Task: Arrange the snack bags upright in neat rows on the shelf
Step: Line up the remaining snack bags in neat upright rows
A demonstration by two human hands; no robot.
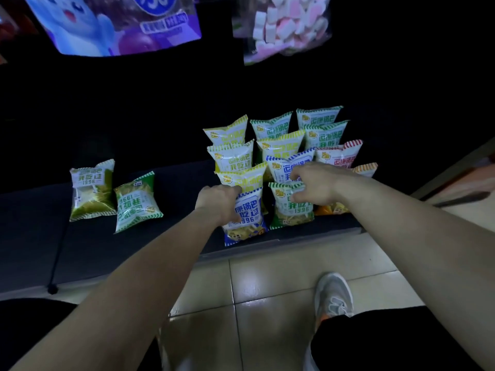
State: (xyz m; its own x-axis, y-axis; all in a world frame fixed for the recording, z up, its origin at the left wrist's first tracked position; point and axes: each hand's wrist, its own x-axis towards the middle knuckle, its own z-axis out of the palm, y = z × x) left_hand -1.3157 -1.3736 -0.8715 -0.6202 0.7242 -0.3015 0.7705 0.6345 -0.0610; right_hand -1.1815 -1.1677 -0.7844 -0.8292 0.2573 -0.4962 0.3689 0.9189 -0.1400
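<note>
head view: my left hand [218,200] grips the upright blue snack bag [247,215] at the shelf's [174,183] front edge. my right hand [312,183], fingers spread, rests on the green bag [293,207] beside it. 2 more bags [92,190] sit apart, left.

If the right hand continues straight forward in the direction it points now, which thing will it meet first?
Probably the blue-striped bag standing in the middle row. The right hand reaches up and left over the green bag, fingers spread, and its fingertips already look at or on the blue-striped bag's front; depth is unclear.
</note>
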